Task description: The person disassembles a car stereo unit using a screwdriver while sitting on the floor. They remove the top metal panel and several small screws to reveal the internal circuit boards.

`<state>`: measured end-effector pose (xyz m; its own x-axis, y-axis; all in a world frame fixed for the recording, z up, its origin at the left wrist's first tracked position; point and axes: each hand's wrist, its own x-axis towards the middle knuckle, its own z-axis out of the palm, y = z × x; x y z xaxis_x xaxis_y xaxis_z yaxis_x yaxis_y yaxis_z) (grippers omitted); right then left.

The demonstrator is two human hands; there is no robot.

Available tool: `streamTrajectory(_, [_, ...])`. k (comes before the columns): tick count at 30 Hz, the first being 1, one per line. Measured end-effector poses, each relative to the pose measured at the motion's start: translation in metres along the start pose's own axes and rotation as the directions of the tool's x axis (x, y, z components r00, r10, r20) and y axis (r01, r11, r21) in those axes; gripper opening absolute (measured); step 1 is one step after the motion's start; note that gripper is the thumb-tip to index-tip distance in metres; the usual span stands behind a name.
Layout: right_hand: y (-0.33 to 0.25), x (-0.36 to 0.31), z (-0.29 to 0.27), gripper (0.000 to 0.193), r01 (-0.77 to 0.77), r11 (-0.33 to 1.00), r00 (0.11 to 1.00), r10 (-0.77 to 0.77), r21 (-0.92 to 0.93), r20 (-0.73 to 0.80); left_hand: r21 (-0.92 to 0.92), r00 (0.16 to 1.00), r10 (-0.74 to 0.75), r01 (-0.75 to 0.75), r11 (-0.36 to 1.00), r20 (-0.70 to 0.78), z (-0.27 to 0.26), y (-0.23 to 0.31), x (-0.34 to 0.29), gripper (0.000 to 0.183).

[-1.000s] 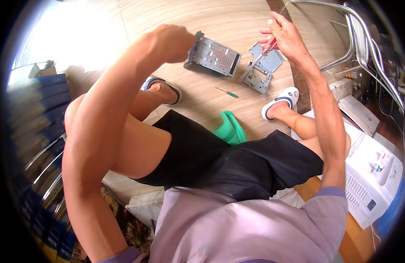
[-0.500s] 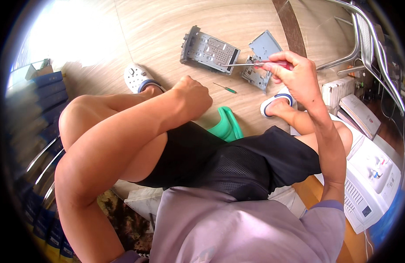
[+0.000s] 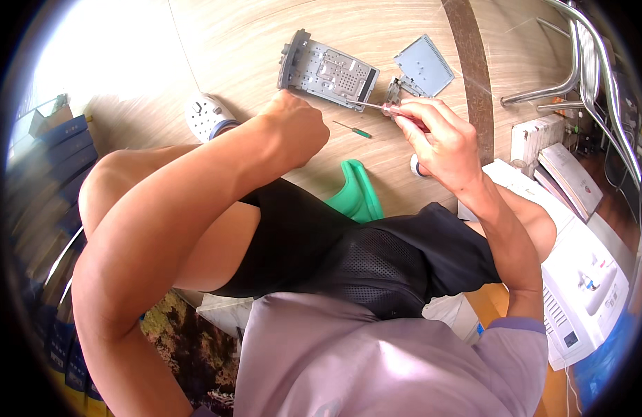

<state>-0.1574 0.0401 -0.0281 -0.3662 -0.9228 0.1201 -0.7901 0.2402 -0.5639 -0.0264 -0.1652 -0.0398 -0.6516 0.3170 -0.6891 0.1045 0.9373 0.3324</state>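
Observation:
A grey metal box with a dark front panel [image 3: 335, 69], shaped like a car stereo, lies on the floor ahead of me. My right hand [image 3: 439, 139] grips a screwdriver [image 3: 412, 119] by its reddish handle. The long thin shaft points left, its tip at the box's near edge; contact cannot be made out. My left hand [image 3: 296, 128] is closed, its knuckles beside the near corner of the front panel. What its curled fingers hold, if anything, is hidden. A small green-handled screwdriver [image 3: 361, 133] lies between my hands on the floor.
Right of the box are a grey metal plate [image 3: 425, 66] and a part-hidden metal piece [image 3: 394, 90]. A green plastic seat [image 3: 355, 194] shows between my legs. A metal-framed chair [image 3: 578, 69] and a white appliance [image 3: 585, 278] stand right; blue boxes [image 3: 63, 146] are stacked left.
My left hand has moved up and slightly left to the front panel's corner. My right hand, with the screwdriver, has shifted left and down; the tip stays near the box's edge.

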Motion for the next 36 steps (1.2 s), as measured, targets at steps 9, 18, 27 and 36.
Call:
streamTrajectory(9, [0.001,-0.002,0.002,0.018,0.074,0.997,0.996,-0.075,-0.005,-0.054,-0.018,1.0,-0.008,0.007,1.0,-0.012,-0.002,-0.004,0.005,0.009])
streamTrajectory(18, [0.002,-0.002,0.003,0.019,0.119,0.992,0.991,-0.121,-0.038,-0.058,0.009,0.999,-0.011,0.011,1.0,-0.044,-0.004,-0.003,0.001,0.01])
streamTrajectory(27, [0.0,0.0,0.009,0.019,0.127,0.991,0.991,-0.128,-0.038,-0.035,0.012,0.995,0.004,-0.003,1.0,-0.101,-0.001,-0.002,-0.006,0.008])
streamTrajectory(36, [-0.004,0.001,0.007,0.018,0.123,0.99,0.992,-0.125,-0.072,-0.025,-0.011,0.993,-0.003,0.001,1.0,-0.122,-0.003,-0.002,-0.008,0.006])
